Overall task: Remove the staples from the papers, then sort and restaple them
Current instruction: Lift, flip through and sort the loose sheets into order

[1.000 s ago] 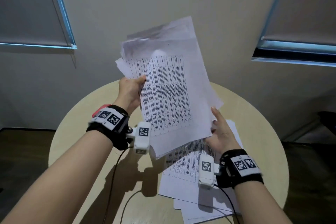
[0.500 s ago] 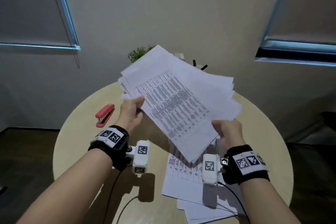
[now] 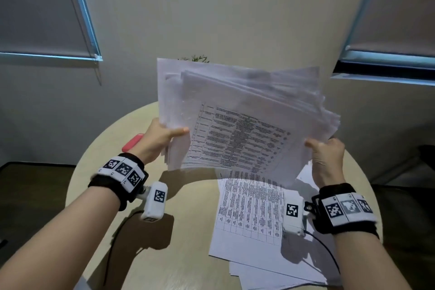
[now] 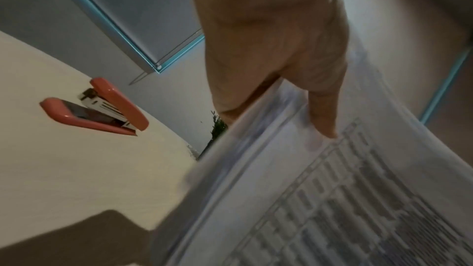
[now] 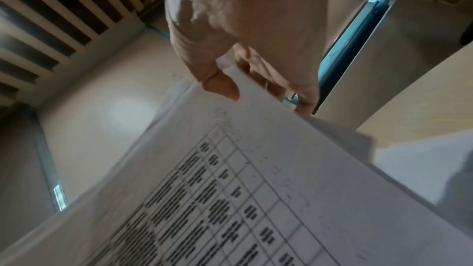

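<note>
Both hands (image 3: 162, 139) (image 3: 326, 155) pinch fanned stack of thin printed sheets (image 3: 240, 139) above round table (image 3: 188, 231)

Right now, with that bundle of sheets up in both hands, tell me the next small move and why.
Probably lower the stack and tap its bottom edge on the table to square it. The left hand and right hand grip opposite sides in the air, and the sheets are fanned and uneven along the top and right edges. The stapler lies untouched.

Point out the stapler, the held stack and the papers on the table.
stapler (image 4: 102, 108), left wrist view, red top arm.
held stack (image 3: 235, 139), head view, printed top sheet.
papers on the table (image 3: 249, 214), head view, printed table.
</note>
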The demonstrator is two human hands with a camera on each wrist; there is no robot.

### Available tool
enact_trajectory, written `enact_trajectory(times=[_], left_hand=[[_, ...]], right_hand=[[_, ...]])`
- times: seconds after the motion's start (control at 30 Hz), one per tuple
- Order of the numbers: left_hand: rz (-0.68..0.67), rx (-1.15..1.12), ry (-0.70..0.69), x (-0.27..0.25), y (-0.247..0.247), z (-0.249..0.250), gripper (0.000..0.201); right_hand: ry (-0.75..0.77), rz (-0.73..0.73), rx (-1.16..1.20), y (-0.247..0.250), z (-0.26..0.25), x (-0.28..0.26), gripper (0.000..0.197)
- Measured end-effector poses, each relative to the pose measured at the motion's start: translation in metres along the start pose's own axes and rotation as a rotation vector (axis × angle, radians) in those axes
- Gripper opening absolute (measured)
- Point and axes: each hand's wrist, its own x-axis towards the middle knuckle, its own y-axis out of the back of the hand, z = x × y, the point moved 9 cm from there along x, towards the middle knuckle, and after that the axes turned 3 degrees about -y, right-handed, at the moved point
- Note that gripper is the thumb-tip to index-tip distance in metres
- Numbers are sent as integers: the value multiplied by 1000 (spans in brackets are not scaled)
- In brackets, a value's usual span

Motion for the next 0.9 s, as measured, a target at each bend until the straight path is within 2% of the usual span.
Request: enact_trajectory(times=[0.1,0.17,0.27,0.37,0.5,0.6,0.77,0.9], left_hand=[[-125,-62,-3,-8,-5,-4,53],[-148,-48,5,-13,-11,-12,46],[-101,-9,-6,-15,-19,-17,32],[-65,14,-44,-12,-18,-7,25],[-31,-117,-108,-8,-7,18,28],[-36,-185,-106,-9,-4,16,38],[-30,-84,-71,-17,-11,-2,21],[-10,-88,-137,-13,-8,24,16]], right_hand=[[-36,-14,-69,1,16,2,36],[-85,-51,-144,-5,32,-1,36],[-116,-78,-220,-14,44,-9,27],[-73,-99,-212,-21,30,-6,23],[-7,-62,-121,-15,10,7,25],[-30,-44,-85,-10,13,5,33],[-115,-105,-212,-19,37,-12,24],[-61,-102,-156,-22,16,-5,21]])
